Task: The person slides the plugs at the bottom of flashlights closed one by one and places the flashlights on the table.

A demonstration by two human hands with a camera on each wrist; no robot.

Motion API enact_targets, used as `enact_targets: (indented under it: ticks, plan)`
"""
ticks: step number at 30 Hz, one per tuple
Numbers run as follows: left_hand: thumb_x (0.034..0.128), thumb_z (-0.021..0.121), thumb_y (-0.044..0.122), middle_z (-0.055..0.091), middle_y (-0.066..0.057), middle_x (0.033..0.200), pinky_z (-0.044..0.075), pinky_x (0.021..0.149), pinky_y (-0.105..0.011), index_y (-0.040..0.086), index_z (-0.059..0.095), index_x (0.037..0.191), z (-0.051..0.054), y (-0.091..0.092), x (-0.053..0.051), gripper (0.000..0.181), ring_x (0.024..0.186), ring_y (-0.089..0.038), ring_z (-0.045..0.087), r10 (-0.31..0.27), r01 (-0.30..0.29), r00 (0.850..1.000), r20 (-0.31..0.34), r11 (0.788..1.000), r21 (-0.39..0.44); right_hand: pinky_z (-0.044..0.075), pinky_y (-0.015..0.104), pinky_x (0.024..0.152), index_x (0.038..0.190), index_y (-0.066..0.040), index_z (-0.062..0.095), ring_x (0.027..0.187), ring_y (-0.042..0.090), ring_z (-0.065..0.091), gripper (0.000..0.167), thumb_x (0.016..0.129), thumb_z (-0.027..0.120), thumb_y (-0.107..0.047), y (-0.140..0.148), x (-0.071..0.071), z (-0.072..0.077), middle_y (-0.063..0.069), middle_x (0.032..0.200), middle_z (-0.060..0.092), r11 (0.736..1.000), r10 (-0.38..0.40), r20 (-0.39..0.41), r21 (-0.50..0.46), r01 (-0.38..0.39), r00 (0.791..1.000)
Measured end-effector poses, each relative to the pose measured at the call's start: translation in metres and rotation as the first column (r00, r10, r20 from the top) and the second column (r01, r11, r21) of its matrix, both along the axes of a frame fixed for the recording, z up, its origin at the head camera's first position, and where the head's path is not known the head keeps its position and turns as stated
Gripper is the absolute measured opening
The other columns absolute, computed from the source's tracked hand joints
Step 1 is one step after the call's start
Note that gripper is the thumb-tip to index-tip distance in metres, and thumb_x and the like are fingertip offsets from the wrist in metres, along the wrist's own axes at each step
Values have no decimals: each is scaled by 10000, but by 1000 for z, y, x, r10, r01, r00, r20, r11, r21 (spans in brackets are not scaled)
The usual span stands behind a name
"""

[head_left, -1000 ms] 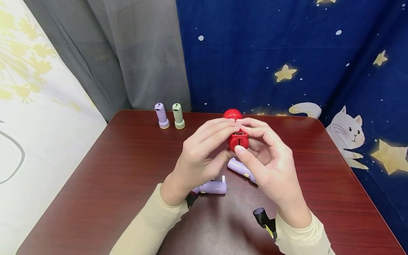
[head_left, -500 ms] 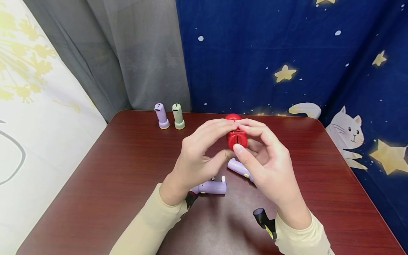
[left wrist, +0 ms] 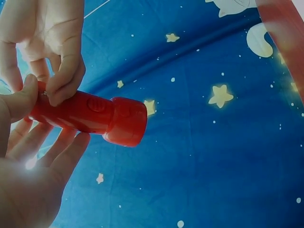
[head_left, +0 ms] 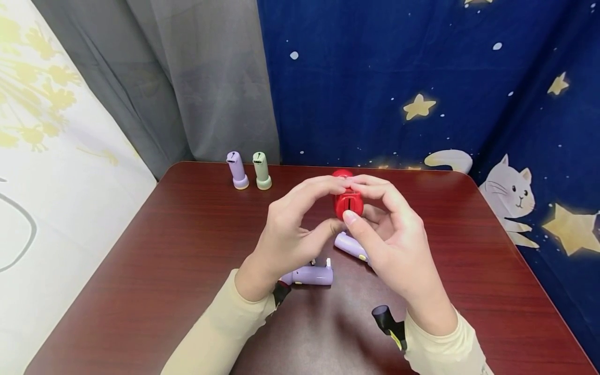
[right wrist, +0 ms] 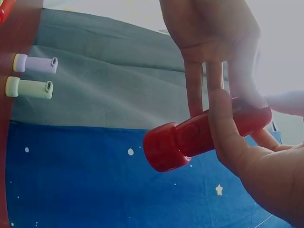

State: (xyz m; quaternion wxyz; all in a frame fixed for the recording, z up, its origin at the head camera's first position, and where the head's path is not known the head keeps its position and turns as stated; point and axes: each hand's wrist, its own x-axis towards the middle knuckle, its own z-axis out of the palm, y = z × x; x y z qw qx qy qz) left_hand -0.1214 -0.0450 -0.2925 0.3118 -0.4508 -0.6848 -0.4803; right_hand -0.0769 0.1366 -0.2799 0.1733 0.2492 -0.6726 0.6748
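A red flashlight is held above the table between both hands, its slotted end towards me in the head view. The right hand grips it with the thumb on the near end and fingers around the side. Curved around the other side, the left hand has its fingertips at the top. In the left wrist view the left hand's fingertips touch the flashlight's body. The right wrist view shows the wider head of the flashlight pointing away from the right hand.
At the table's back left stand a purple flashlight and a green one. Below the hands lie two purple pieces, partly hidden. Black wrist mounts hang at the sleeves.
The far end of the red flashlight has dipped lower behind the fingers, and its near end has shifted slightly. Both hands have stayed around it with small finger movements.
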Motion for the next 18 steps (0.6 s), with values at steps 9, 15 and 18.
enact_targets:
  ticks: [9, 15, 18]
  plan:
    - [854, 854, -13, 741, -168, 1188, 584, 1081, -336, -54, 676, 1226, 2, 1, 1, 414, 1156, -250, 714, 44, -44, 999, -14, 999, -4, 647, 235, 865, 1330, 28, 633, 1001, 178, 756, 396, 945, 681, 108, 0, 0, -1, 110, 1412, 614, 997, -21, 59, 70, 17, 998]
    - [876, 754, -65, 744, -168, 1169, 592, 1051, -291, -53, 670, 1202, 0, 3, 2, 336, 1103, -239, 728, 121, -121, 993, -1, 992, -29, 635, 204, 805, 1382, -70, 592, 965, 106, 761, 529, 904, 803, 13, -3, 1, -1, -18, 1378, 642, 967, -125, 68, 233, 106, 990]
    - [857, 759, -62, 751, -155, 1148, 600, 1030, -288, -37, 677, 1168, -1, 5, 2, 322, 1086, -229, 733, 138, -138, 990, 1, 990, -24, 640, 215, 791, 1385, -74, 549, 938, 99, 760, 561, 900, 829, -37, -4, 1, 0, -9, 1325, 680, 955, -161, 94, 266, 132, 982]
